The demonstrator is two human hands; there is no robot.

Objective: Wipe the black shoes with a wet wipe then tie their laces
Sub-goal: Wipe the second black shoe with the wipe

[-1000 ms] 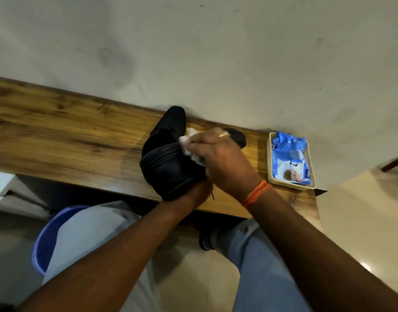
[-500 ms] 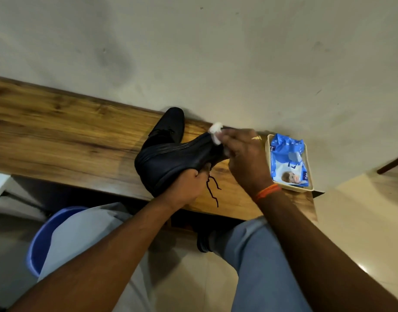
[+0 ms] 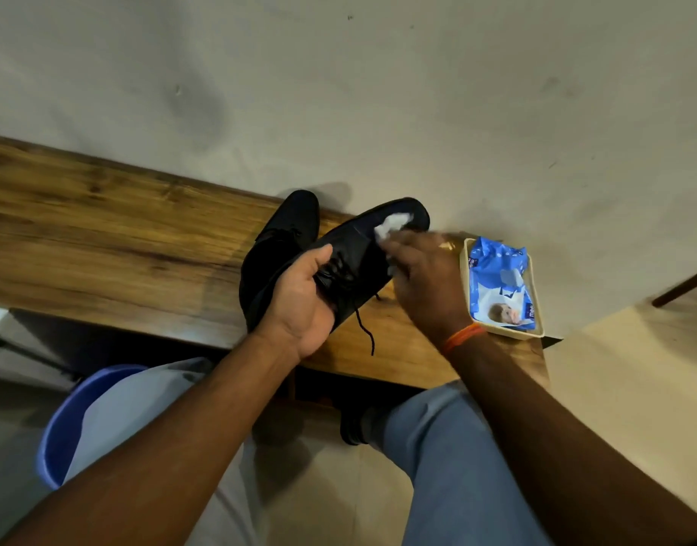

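Observation:
My left hand grips a black lace-up shoe from below, holding it tilted above the wooden table with its toe toward the wall. A loose black lace dangles from it. My right hand pinches a crumpled white wet wipe and presses it on the shoe's toe area. The second black shoe stands on the table just behind and left of the held one, partly hidden by it.
A blue pack of wet wipes lies in a cream tray at the table's right end, close to my right hand. The wall runs along the table's far edge. A blue bucket stands on the floor by my left knee.
My left hand has turned the shoe so its laced top faces up. My right hand has slid the wipe from the shoe's side up toward the toe.

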